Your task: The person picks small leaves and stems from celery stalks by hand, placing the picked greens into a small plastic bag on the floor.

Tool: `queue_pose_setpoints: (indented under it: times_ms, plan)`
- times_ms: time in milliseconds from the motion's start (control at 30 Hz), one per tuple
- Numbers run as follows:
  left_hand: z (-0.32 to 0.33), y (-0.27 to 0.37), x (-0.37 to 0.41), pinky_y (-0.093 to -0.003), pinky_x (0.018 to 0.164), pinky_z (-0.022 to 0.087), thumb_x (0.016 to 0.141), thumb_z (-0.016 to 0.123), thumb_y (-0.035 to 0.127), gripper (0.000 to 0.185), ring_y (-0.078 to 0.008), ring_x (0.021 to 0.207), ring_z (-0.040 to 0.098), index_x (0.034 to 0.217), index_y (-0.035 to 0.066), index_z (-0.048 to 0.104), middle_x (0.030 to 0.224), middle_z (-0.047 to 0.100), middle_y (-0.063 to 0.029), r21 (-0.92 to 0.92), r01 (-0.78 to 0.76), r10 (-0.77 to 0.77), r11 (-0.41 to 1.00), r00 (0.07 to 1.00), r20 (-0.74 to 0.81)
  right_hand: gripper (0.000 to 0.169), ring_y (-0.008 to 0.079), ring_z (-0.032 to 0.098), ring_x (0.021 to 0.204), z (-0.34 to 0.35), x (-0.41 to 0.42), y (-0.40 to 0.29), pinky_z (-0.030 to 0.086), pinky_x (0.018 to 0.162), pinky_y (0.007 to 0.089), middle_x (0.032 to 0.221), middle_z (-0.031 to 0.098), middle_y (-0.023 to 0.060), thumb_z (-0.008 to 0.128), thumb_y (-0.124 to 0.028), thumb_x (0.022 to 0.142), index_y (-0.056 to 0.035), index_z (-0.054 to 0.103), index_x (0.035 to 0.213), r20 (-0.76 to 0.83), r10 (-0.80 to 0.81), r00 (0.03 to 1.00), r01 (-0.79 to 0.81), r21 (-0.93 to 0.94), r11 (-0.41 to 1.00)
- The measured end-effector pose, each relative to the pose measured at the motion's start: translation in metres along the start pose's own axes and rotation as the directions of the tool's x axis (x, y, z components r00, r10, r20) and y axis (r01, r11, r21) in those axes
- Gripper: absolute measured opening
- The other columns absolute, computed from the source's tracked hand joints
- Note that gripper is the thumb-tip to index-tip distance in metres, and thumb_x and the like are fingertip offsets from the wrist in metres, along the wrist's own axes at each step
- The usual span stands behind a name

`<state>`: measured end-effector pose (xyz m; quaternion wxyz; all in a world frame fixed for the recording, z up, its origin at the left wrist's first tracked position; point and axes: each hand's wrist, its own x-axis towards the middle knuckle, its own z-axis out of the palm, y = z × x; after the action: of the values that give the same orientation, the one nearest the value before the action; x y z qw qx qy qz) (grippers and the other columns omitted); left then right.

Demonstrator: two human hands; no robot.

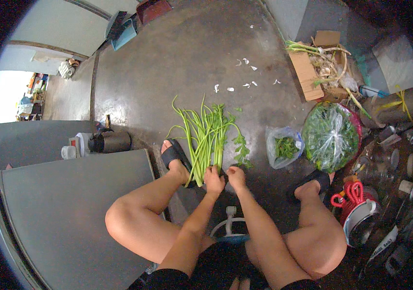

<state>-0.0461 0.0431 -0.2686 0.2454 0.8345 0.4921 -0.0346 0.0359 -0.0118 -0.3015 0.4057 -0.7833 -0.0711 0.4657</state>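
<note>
A spread of long green leafy stalks [206, 139], which look like celery, lies on the concrete floor between the feet. My left hand [214, 180] rests at the lower ends of the stalks, its fingertips touching or gripping them; which of the two is not clear. Just to its right is my right hand [236, 177], fingers curled, and whether it pinches something small cannot be made out. A leafy sprig [241, 148] hangs out to the right of the stalks. Farther right stands an open clear plastic bag [284, 148] with green leaves inside.
A large plastic-wrapped bundle of greens [331, 136] sits by the right foot. Behind it, a cardboard box [306, 76] holds stalk trimmings. White scraps [230, 89] dot the floor. A grey refrigerator [79, 214] is at the left; a red-handled item [353, 194] and clear containers crowd the right.
</note>
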Motion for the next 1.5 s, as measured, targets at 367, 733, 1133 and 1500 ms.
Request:
queue_pose_setpoints:
  times_ms: [367,733,1133,1500]
  plan:
    - [0.011,0.034,-0.003,-0.0460,0.069,0.043,0.071,0.055,0.006,0.026,-0.0414,0.081,0.054,0.095,0.000,0.054,0.088,0.058,-0.0221,-0.378,-0.033,0.076,0.925,0.992,0.100,0.035,0.0344,0.056,0.092,-0.008,-0.002,-0.005,0.043,0.080,0.0398,0.099,0.059,0.0190,0.057,-0.026,0.077,-0.0011,0.056,0.103,-0.169,0.043,0.985,-0.052,-0.044,0.998]
    - [-0.027,-0.007,0.027,-0.0417,0.091,0.032,0.074,0.051,0.012,0.039,-0.0273,0.117,0.034,0.113,0.015,0.053,0.134,0.032,-0.0078,0.452,-0.114,0.058,0.885,0.989,0.136,0.043,0.0305,0.054,0.098,-0.004,0.013,0.020,0.042,0.084,0.0361,0.108,0.055,0.0185,0.059,-0.019,0.076,-0.0028,0.051,0.114,-0.047,0.087,0.995,-0.087,-0.002,0.996]
    - [-0.032,-0.037,0.044,-0.0344,0.076,0.042,0.080,0.045,0.015,0.043,-0.0200,0.099,0.046,0.122,0.007,0.044,0.122,0.042,-0.0047,0.655,-0.208,0.197,0.727,0.976,0.092,0.051,0.0358,0.047,0.105,-0.014,-0.011,-0.006,0.040,0.088,0.0408,0.115,0.046,0.0196,0.062,-0.016,0.074,-0.0093,0.045,0.121,0.057,-0.050,0.997,0.065,-0.301,0.951]
    - [-0.042,-0.021,0.058,-0.0375,0.080,0.038,0.077,0.053,0.025,0.037,-0.0209,0.099,0.046,0.109,0.006,0.053,0.111,0.044,-0.0052,0.657,-0.006,-0.023,0.754,0.999,0.035,0.049,0.0356,0.047,0.105,-0.012,-0.013,-0.013,0.039,0.088,0.0402,0.113,0.048,0.0206,0.061,-0.016,0.075,-0.0051,0.044,0.119,0.059,0.044,0.997,-0.025,-0.285,0.958]
